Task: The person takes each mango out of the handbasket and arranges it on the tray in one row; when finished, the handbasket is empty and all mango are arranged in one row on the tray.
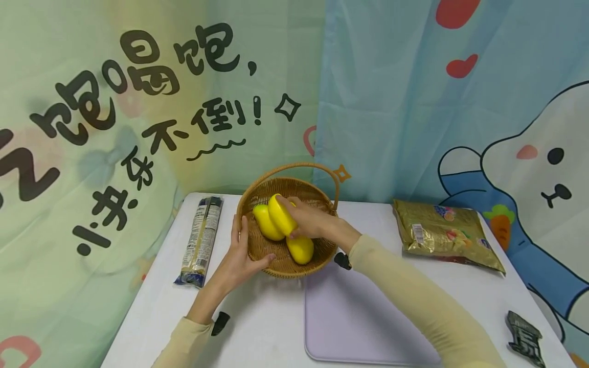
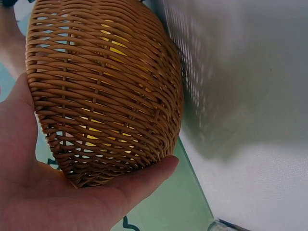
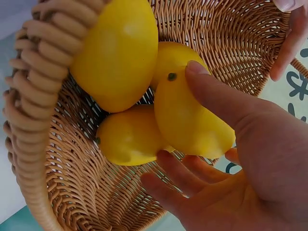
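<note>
A wicker basket [image 1: 294,188] with an arched handle is tilted toward me at the far side of the table. My left hand [image 1: 239,263] grips its left side, thumb at the near rim; the left wrist view shows the palm against the woven wall [image 2: 106,91]. Inside the basket, my right hand [image 1: 313,219] holds a yellow mango [image 3: 192,115] between thumb and fingers. Other mangoes lie around it: one greenish yellow mango [image 1: 267,223] at the left, another mango [image 1: 301,250] lower down, and a large one [image 3: 118,53] closest to the right wrist camera.
To the basket's left lies a long plastic packet [image 1: 201,240] with dark blue ends. A lilac board [image 1: 359,317] lies in front, partly under my right sleeve. At the right are a gold bag [image 1: 446,232] and a small black packet [image 1: 525,337]. Printed curtains [image 1: 368,102] hang behind.
</note>
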`<state>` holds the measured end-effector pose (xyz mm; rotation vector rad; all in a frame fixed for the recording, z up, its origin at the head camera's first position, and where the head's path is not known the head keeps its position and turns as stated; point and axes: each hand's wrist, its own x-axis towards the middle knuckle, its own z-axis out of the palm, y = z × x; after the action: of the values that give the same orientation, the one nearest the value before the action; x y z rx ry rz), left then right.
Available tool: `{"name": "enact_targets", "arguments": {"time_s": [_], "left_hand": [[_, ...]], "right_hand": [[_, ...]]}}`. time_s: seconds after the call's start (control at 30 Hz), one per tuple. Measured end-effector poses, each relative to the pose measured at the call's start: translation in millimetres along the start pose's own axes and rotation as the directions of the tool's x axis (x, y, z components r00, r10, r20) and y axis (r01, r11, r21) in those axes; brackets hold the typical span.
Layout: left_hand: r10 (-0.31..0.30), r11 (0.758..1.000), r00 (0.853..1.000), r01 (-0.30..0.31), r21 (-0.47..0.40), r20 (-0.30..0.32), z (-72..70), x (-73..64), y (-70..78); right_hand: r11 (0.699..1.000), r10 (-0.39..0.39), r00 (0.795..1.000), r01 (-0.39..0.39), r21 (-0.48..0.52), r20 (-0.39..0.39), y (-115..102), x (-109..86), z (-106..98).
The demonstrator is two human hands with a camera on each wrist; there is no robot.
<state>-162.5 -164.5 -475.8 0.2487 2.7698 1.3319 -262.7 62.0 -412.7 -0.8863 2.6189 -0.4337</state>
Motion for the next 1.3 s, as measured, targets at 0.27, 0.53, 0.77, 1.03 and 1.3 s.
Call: {"name": "enact_targets", "arguments": {"time_s": [0.27,0.53,0.77,1.03,1.3], "left_hand": [[0.004,1.0,1.0,-0.004,0.0,0.009,1.9,-0.8,2.0],[0.01,1.0,1.0,-0.01,0.016,0.006,4.0,-0.9,3.0],[0.009,1.0,1.0,-0.009,0.028,0.012,1.6,-0.8,3.4],[0.01,0.999,1.0,-0.01,0.039,0.007,3.2,-0.7,2.4],[-0.008,1.0,1.0,0.008,0.014,0.0,3.6,-2.6,0.5]], "right_hand": [[0.997,-0.036,0.999,0.037,0.062,-0.005,-3,-1.1,2],[0.996,-0.041,0.999,0.043,0.078,-0.019,-2,-4.5,2],[0.992,-0.055,0.997,0.06,0.107,-0.054,-3,-24.8,-12],[0.987,-0.058,0.991,0.075,0.141,-0.121,2,-68.9,-29],[0.977,-0.022,0.984,0.06,0.207,-0.179,9,-125.1,-35]]}}
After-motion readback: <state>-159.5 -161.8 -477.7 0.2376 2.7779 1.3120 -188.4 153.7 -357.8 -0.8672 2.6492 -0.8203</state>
